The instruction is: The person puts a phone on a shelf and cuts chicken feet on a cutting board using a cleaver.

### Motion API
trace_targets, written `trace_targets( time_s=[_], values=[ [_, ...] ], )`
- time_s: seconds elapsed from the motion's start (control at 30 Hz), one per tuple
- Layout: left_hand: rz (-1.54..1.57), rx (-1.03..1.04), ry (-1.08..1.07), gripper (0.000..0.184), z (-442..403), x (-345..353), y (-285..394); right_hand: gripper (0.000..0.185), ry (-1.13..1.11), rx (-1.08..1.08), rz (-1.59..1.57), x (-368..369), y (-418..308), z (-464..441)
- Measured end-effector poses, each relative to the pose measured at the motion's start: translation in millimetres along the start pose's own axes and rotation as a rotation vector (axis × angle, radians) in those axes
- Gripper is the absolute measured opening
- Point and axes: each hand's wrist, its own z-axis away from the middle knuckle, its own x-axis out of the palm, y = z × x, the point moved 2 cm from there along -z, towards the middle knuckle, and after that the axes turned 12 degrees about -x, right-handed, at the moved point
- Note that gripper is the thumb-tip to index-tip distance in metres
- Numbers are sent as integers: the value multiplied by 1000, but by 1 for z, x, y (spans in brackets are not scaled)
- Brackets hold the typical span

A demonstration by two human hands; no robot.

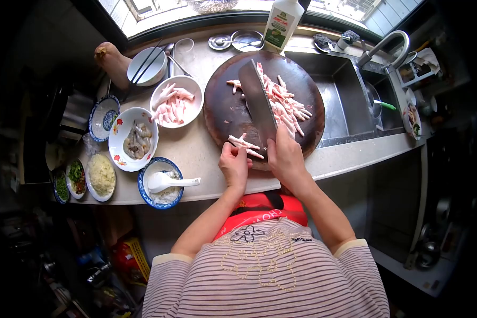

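My right hand (pixel 286 156) is closed round the handle of a cleaver (pixel 257 98), whose broad blade stretches away from me over the round dark chopping board (pixel 222 114). My left hand (pixel 235 165) pinches a chicken foot (pixel 246 145) at the board's near left edge, its toes pointing right. Right of the blade lies a heap of pale pink chicken feet (pixel 286 103), partly hidden behind the cleaver. A white bowl (pixel 177 124) left of the board holds cut chicken feet pieces (pixel 174 104).
A flowered bowl of shrimp (pixel 138 140), a blue-rimmed bowl (pixel 142 193) with a white spoon and small dishes of chopped ingredients (pixel 102 175) stand left. A steel sink (pixel 334 100) with a tap (pixel 395 50) lies right. A white bottle (pixel 283 26) stands behind the board.
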Motion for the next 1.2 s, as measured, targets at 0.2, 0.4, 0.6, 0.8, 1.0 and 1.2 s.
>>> trace_targets(
  time_s=[0.2, 0.4, 0.6, 0.8, 1.0, 1.2],
  values=[
    [-37, 17, 9, 17, -1, -1, 0, 18, -244, 119, 146, 32, 31, 4],
    [-1, 23, -19, 16, -2, -4, -4, 20, -218, 89, 120, 25, 44, 6],
    [-35, 18, -23, 15, -6, -3, -4, 24, -389, 62, 171, 2, 31, 33],
    [-34, 55, -87, 14, -11, -6, 0, 15, -187, 45, 280, 11, 44, -1],
    [-53, 14, -141, 8, -26, -3, 9, 17, -65, -236, 112, 15, 19, 16],
    [-59, 41, -55, 19, -24, 2, 13, 16, -201, -179, 126, 40, 31, 9]
  ],
)
